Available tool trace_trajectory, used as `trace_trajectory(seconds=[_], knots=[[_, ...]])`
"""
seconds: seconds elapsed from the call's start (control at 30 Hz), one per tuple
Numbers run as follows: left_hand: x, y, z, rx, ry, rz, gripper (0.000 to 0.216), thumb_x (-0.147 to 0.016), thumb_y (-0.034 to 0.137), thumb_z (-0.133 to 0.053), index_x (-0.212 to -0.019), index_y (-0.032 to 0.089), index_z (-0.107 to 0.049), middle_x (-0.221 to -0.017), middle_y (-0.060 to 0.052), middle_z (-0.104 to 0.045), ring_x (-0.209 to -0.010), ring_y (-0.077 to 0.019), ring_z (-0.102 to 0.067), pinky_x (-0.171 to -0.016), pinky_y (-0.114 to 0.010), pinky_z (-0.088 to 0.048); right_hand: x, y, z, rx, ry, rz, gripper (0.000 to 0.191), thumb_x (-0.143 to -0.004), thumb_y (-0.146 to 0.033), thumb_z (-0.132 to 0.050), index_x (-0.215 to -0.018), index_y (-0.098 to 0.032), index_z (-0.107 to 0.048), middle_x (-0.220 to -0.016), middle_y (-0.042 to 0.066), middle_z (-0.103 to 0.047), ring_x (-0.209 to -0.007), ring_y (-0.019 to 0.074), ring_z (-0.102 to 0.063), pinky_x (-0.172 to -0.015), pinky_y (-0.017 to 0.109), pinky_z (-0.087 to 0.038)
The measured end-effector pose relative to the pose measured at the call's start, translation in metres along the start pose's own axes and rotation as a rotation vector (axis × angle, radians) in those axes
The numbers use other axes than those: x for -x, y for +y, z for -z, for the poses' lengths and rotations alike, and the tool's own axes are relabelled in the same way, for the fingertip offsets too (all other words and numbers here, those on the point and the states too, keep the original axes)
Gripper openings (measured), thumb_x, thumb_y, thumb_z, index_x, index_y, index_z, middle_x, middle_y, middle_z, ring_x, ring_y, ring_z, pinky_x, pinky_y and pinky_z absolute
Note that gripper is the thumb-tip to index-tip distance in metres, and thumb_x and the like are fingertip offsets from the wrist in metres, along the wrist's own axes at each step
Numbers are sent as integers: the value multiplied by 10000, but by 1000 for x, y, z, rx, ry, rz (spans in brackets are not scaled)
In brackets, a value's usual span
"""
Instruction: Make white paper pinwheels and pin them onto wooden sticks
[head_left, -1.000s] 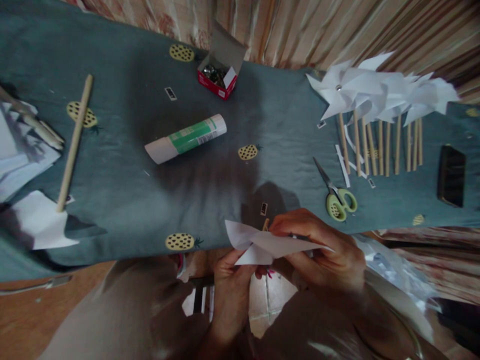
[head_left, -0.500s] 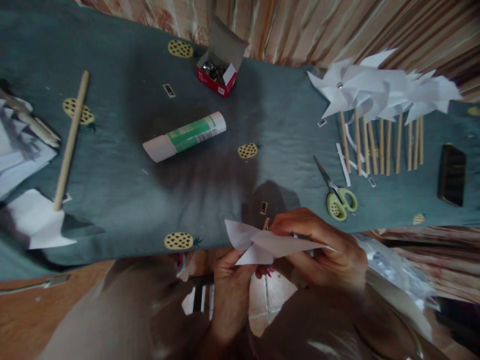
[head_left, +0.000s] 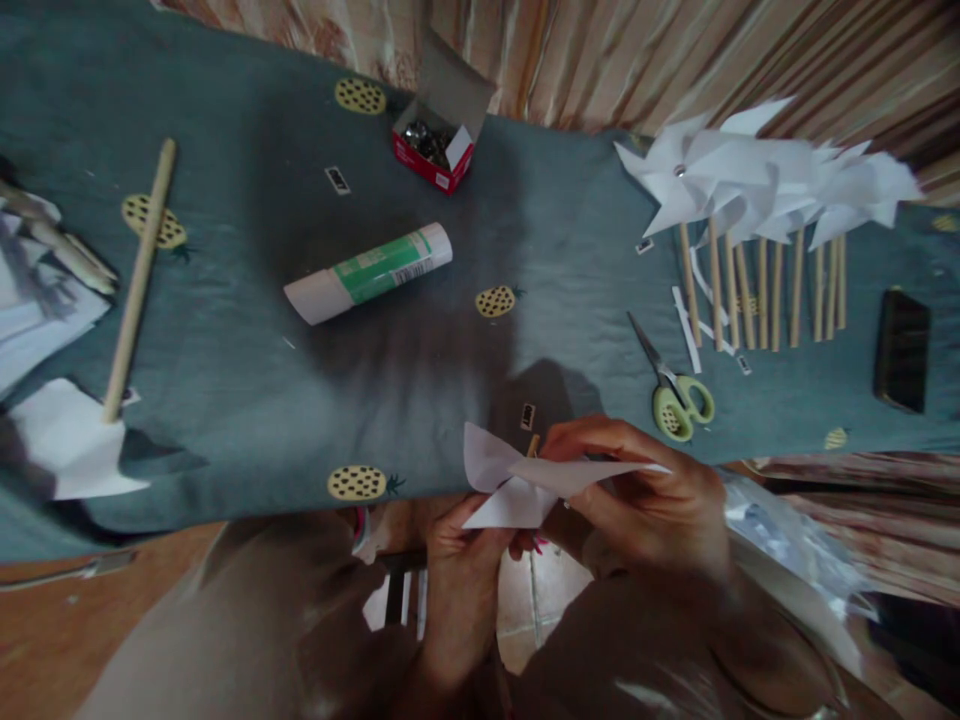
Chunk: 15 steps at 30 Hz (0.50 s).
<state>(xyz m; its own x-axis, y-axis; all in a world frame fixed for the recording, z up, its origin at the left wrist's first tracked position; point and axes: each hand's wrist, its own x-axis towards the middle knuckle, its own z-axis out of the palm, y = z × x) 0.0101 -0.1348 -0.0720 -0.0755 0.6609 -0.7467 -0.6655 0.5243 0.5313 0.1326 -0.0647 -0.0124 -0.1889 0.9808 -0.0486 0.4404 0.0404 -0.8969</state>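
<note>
Both my hands hold a white paper pinwheel (head_left: 525, 482) just past the near edge of the table. My left hand (head_left: 461, 560) grips it from below, fingers closed on the paper. My right hand (head_left: 649, 495) pinches it from the right at the centre, where the tip of a wooden stick (head_left: 532, 445) shows. Whether a pin sits between the fingers is hidden.
A grey-green pineapple-print cloth (head_left: 247, 380) covers the table. On it lie a glue stick (head_left: 369, 273), a red box of pins (head_left: 433, 152), green-handled scissors (head_left: 673, 392), a row of finished pinwheels on sticks (head_left: 757, 200), a black phone (head_left: 901, 350), a loose stick (head_left: 139, 280) and paper (head_left: 71, 440) at left.
The pinwheel's blades have shifted a little in my hands: the left blade has lifted and the right hand has turned slightly. The view has drifted a bit.
</note>
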Motion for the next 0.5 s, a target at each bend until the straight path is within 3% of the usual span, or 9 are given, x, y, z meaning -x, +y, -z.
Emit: trace_trajectory(seconds=[0.2, 0.37, 0.5], knots=[[1, -1, -1, -5, -44, 1, 259, -702, 261, -776, -516, 157, -628, -471, 37, -565, -469, -71, -463, -517, -193, -370, -8, 0, -1, -139, 11, -252, 35, -772, -215, -750, -805, -206, -742, -763, 8, -758, -647, 130, -693, -584, 205, -551], [1, 6, -8, 50, 35, 88, 320, -532, 317, -857, -436, 153, -599, -417, 32, -546, -408, -63, -438, -457, -189, -347, -17, 1, -7, -360, 10, -467, 218, -674, -359, -822, -730, -183, -705, -655, 10, -713, -540, 129, -634, -497, 222, -518], [-3, 9, -12, 35, 95, 90, 232, -462, 311, -845, -479, 149, -680, -426, 12, -589, -391, -64, -471, -449, -181, -357, -24, 2, -8, -429, -19, -509, 240, -608, -360, -845, -684, -189, -695, -631, -13, -693, -552, 119, -619, -517, 222, -508]])
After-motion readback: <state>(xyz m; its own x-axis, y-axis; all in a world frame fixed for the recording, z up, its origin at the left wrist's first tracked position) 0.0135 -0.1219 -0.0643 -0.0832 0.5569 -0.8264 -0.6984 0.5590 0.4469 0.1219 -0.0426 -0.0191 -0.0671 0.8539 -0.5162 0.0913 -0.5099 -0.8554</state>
